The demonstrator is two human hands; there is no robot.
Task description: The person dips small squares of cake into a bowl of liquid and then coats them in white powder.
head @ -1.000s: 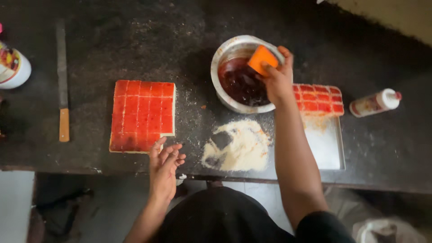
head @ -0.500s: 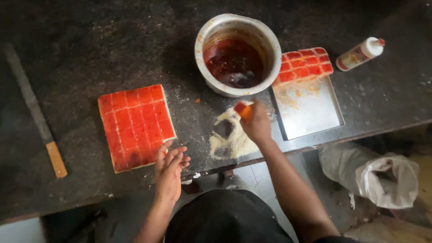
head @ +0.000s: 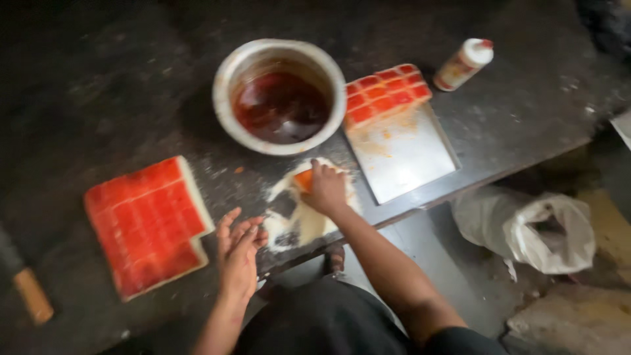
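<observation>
The small orange piece [head: 303, 179] is lying in the white powder [head: 309, 217] on the dark counter [head: 118, 85], and the right hand [head: 327, 190] is pinching it from above with curled fingers. It is looking soft and sticky, so holding its dry sides seems safest. The left hand [head: 238, 253] is resting flat, fingers spread, beside the red cut slab [head: 148, 223], with the metal bowl [head: 279, 95] of dark syrup beyond.

Right hand [head: 327, 190] curled, left hand [head: 238, 248] flat

Bare forearms, black short-sleeved top, dark lap.
</observation>
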